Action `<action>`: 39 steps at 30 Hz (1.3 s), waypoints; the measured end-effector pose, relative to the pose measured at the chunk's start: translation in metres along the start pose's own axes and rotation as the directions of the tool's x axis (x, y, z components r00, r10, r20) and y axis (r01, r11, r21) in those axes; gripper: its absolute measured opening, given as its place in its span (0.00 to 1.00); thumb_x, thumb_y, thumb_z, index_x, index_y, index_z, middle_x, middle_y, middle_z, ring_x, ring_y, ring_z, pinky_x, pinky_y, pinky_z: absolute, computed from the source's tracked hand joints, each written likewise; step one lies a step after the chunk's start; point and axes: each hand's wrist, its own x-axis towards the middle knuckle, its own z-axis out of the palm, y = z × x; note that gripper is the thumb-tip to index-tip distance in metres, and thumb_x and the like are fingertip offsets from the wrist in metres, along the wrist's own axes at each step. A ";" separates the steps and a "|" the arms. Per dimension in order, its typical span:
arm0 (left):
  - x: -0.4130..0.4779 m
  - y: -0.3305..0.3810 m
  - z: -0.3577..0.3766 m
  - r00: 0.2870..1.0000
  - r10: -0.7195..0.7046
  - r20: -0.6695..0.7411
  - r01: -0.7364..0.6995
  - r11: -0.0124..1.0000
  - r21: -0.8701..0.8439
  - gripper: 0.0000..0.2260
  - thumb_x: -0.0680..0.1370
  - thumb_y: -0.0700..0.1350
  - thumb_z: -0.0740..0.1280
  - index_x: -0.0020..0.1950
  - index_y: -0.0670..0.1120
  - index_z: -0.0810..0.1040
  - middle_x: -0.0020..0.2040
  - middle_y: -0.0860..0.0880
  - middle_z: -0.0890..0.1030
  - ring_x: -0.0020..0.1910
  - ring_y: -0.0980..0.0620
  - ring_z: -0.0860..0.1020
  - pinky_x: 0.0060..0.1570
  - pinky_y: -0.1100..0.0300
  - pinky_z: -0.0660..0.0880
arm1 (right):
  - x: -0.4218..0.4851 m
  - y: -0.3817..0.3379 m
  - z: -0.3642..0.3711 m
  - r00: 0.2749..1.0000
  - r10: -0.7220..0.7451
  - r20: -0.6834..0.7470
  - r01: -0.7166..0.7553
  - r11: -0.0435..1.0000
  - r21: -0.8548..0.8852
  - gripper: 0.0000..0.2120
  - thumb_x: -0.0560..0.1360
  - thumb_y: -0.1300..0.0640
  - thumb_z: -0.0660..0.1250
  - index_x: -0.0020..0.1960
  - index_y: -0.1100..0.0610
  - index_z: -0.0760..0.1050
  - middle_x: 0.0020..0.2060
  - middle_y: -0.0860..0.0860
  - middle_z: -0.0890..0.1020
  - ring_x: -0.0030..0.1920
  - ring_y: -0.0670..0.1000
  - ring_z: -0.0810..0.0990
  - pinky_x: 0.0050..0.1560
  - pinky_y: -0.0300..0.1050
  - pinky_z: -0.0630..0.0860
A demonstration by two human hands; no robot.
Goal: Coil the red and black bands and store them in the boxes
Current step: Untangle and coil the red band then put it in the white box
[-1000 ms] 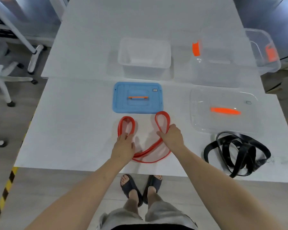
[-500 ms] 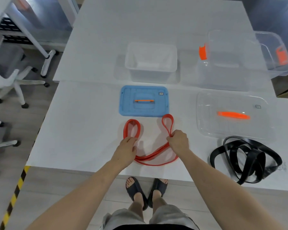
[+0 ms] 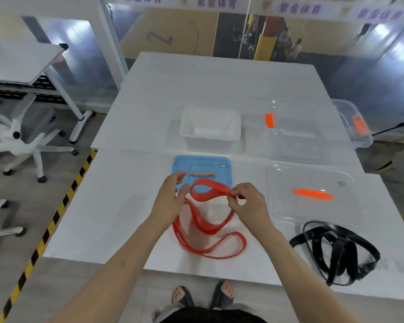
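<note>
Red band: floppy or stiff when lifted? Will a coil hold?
Likely floppy: pinched by the right hand, the red band droops in slack loops onto the table. Probably light, since a fingertip pinch carries it. A coil may spring open; the black band lies in loose, uneven loops.

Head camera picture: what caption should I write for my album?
Right hand pinches a looped red band above the table; black band lies nearby.

We see the red band (image 3: 219,187) half raised: one flat loop is lifted above the counter (image 3: 126,206), and its other strands trail loose on the surface below. The black band (image 3: 336,250) lies tangled to the right. Farther back stand a white box (image 3: 210,143) and a clear box (image 3: 296,148), both open.
</note>
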 end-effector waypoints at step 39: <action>-0.018 0.139 -0.051 0.945 0.197 0.261 -0.123 0.953 -0.276 0.10 0.86 0.46 0.60 0.66 0.49 0.77 0.49 0.53 0.83 0.49 0.60 0.81 0.54 0.65 0.77 | 0.021 -0.102 -0.059 0.966 -0.017 0.258 -0.150 0.776 0.612 0.15 0.71 0.65 0.80 0.48 0.58 0.74 0.46 0.64 0.83 0.46 0.57 0.83 0.52 0.55 0.81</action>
